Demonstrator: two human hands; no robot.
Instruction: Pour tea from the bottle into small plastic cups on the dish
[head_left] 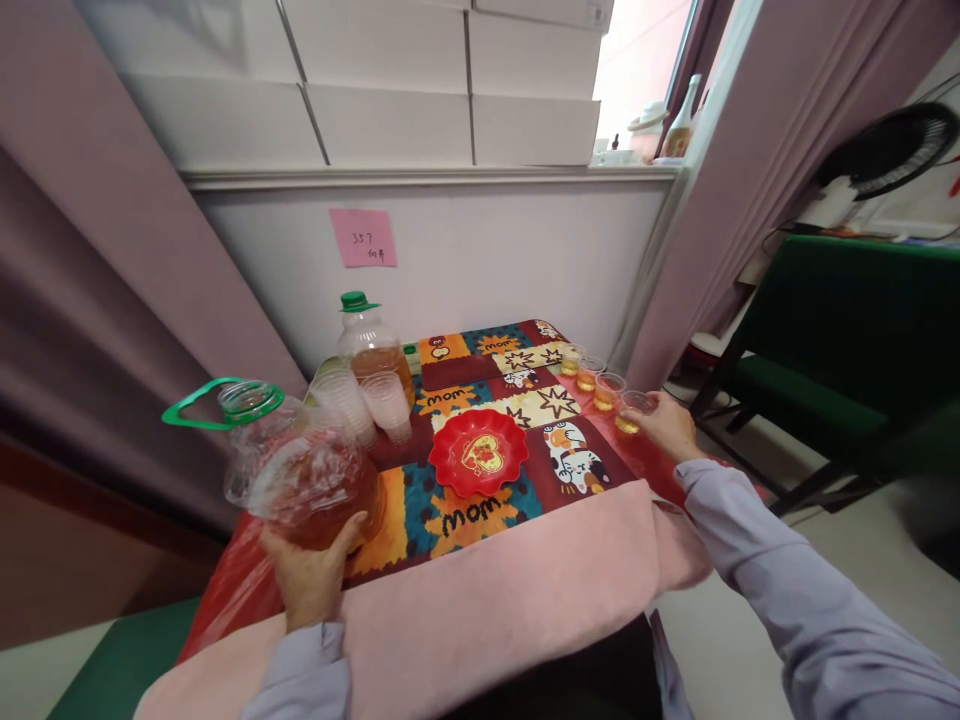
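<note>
My left hand [313, 575] grips the lower side of a clear plastic jug [311, 465], thumb spread across its wall. The jug has an uncapped mouth, a green ring handle [196, 403] and amber liquid low inside; it seems tilted. My right hand [666, 425] is closed on a small clear plastic cup [630, 418] with yellowish liquid, at the near end of a row along the table's right side. Similar filled cups [602, 397] stand behind it. Between my hands lies a red scalloped plate [454, 462] with a gold pattern.
Stacks of clear cups [387, 408] stand behind the jug, beside a second jug [371, 350] with a green cap. A patterned mat [480, 520] covers much of the table, and a pink cloth [495, 590] hangs over its front edge. A green chair [847, 350] stands at right.
</note>
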